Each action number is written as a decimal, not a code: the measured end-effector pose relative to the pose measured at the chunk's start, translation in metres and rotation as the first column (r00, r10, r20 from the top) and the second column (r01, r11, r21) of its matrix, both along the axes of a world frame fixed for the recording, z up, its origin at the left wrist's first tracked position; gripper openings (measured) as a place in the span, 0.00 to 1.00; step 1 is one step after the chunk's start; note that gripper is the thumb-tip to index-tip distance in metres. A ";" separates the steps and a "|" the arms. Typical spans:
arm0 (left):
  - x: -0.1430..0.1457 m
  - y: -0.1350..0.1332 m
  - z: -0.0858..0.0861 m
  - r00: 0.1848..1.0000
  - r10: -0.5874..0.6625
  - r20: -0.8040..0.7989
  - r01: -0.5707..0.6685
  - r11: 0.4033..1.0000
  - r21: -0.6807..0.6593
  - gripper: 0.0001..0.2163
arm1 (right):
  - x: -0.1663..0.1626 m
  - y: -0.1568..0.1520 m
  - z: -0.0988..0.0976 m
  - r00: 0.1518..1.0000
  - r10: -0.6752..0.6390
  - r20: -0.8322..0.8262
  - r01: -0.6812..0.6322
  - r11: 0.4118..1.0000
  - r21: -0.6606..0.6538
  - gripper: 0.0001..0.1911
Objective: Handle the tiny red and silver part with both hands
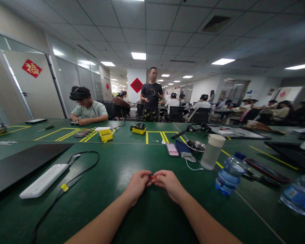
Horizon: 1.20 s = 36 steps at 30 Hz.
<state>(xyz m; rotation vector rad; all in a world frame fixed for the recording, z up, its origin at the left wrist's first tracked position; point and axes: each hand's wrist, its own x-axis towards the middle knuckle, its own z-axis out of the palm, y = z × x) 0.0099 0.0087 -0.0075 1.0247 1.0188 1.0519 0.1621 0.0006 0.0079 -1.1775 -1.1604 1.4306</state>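
My left hand (pixel 138 183) and my right hand (pixel 168 182) meet over the green table (pixel 122 203) in front of me. Both are closed, with fingertips pinched on a small red and orange object (pixel 151 177) held between them. The object is too small to identify further. Both forearms reach in from the bottom edge.
A white power bank (pixel 44 180) with a black cable (pixel 76 173) lies left, beside a dark mat (pixel 20 162). Right stand a white cup (pixel 212 151), a metal bowl (pixel 195 145) and water bottles (pixel 230 174). A seated person (pixel 87 108) and a standing person (pixel 151 95) are across the table.
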 end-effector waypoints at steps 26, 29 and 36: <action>-0.003 -0.002 0.004 0.998 -0.045 -0.042 0.046 0.998 0.038 0.12 | 0.001 0.002 -0.001 0.996 0.045 -0.074 -0.046 0.999 -0.013 0.14; -0.004 -0.001 0.003 0.998 -0.050 -0.032 0.052 0.998 0.038 0.12 | 0.002 0.002 -0.002 0.994 0.049 -0.099 -0.050 0.999 -0.014 0.15; -0.004 0.000 0.003 0.999 -0.045 -0.025 0.045 0.999 0.011 0.12 | 0.001 0.000 0.003 0.994 0.045 -0.096 -0.047 0.999 -0.022 0.16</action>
